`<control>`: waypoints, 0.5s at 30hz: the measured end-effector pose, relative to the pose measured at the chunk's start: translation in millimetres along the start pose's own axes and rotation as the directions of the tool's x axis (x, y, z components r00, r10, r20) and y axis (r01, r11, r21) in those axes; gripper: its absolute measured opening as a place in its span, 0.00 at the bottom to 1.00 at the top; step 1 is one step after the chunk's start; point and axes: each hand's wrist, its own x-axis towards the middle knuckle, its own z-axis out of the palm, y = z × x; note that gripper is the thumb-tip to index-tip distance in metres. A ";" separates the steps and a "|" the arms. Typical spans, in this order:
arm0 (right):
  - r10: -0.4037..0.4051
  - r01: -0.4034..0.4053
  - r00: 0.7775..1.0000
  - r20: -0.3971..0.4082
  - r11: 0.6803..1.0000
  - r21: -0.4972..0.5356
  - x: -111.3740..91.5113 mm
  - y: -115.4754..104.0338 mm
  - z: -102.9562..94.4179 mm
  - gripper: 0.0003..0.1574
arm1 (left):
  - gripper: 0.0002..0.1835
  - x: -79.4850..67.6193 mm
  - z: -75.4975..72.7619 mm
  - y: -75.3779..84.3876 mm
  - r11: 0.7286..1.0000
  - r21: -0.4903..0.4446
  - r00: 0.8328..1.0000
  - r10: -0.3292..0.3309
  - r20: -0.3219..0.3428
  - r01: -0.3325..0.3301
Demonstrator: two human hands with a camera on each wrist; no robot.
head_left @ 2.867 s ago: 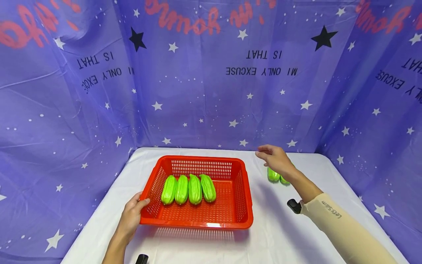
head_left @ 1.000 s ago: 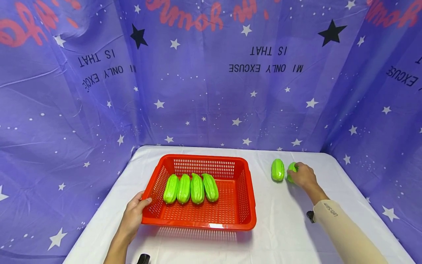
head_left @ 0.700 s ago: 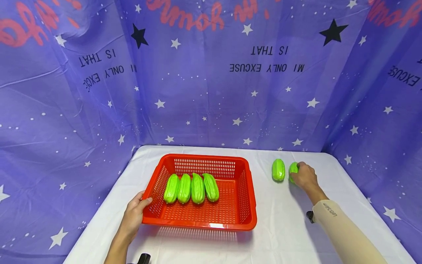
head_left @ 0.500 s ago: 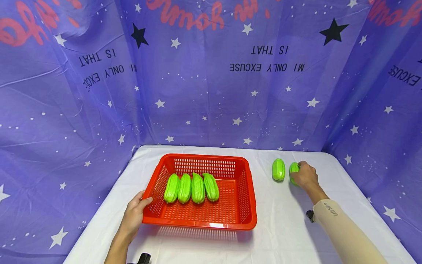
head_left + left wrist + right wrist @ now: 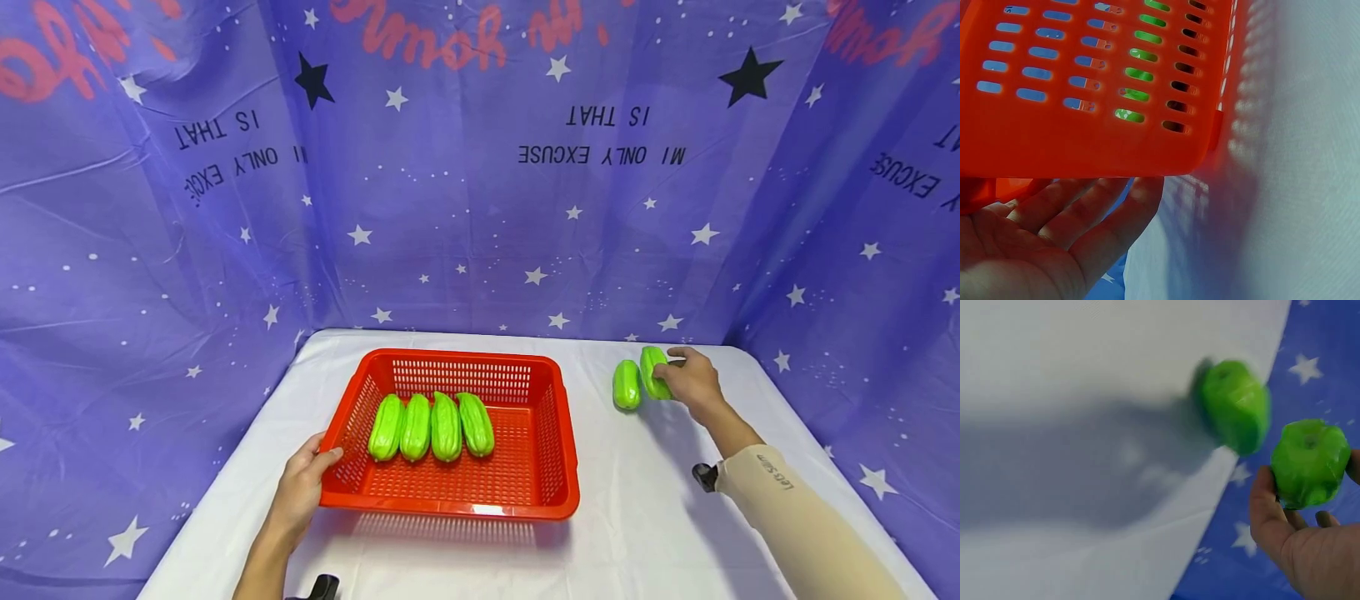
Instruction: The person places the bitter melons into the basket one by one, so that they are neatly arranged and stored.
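Note:
My right hand [image 5: 696, 385] pinches a bright green ridged gourd [image 5: 652, 372] between thumb and fingers, raised off the white table with its shadow below. The right wrist view shows this gourd [image 5: 1307, 464] end-on, with thumb and fingers at opposite sides. Just left of it, a second green gourd [image 5: 627, 385] lies on the tabletop. My left hand [image 5: 297, 489] grips the left rim of a red plastic basket [image 5: 450, 507], thumb on top. Several similar gourds [image 5: 446, 429] lie side by side in the basket's left and middle part. From the left wrist, the fingers [image 5: 1116, 228] reach under the basket's rim.
A white cloth [image 5: 622, 517] covers the table. Purple starred curtains [image 5: 480, 208] enclose it at the back and both sides. The basket's slotted right wall [image 5: 553, 450] stands between its inside and the loose gourd. A black wrist mount [image 5: 705, 477] sticks out beside my right sleeve.
My right hand went from above the two loose gourds to the right one, took hold of it, and has now lifted it up and slightly left. The left hand stays on the basket.

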 end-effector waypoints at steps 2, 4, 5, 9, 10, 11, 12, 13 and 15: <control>-0.005 0.002 0.999 0.034 0.996 0.088 -3.1 -14.4 1.2 0.43 | 0.19 -0.4 -0.3 0.0 1.000 0.002 1.000 0.005 0.000 -0.005; -0.015 0.005 0.998 0.064 0.988 0.156 -6.0 -28.8 3.4 0.42 | 0.19 -0.5 -0.2 -0.2 1.000 0.000 1.000 0.010 -0.001 -0.010; -0.020 0.003 0.996 0.084 0.981 0.193 -7.9 -36.7 5.0 0.42 | 0.20 -0.6 -0.1 -0.4 1.000 -0.001 1.000 0.012 -0.001 -0.012; -0.057 0.008 0.987 0.151 0.953 0.303 -14.6 -65.7 13.4 0.41 | 0.20 0.0 0.2 -0.9 1.000 -0.006 1.000 0.011 0.000 -0.011; -0.073 0.014 0.983 0.167 0.945 0.327 -16.9 -72.9 15.9 0.41 | 0.20 0.0 0.2 -1.0 1.000 -0.006 1.000 0.009 -0.001 -0.009; -0.085 0.015 0.979 0.183 0.936 0.351 -19.4 -79.8 18.6 0.41 | 0.20 -0.1 0.3 -1.1 1.000 -0.007 1.000 0.010 -0.002 -0.010; -0.098 0.017 0.975 0.197 0.926 0.376 -21.9 -86.2 21.6 0.40 | 0.20 -0.2 0.3 -1.2 1.000 -0.008 1.000 0.010 -0.005 -0.010; -0.113 0.019 0.970 0.214 0.917 0.399 -25.0 -92.7 24.6 0.40 | 0.20 -0.3 0.3 -1.3 1.000 -0.008 1.000 0.010 -0.008 -0.010; -0.144 0.024 0.958 0.249 0.902 0.430 -32.0 -104.3 30.8 0.40 | 0.20 -0.7 0.1 -1.1 1.000 -0.008 1.000 0.009 -0.009 -0.009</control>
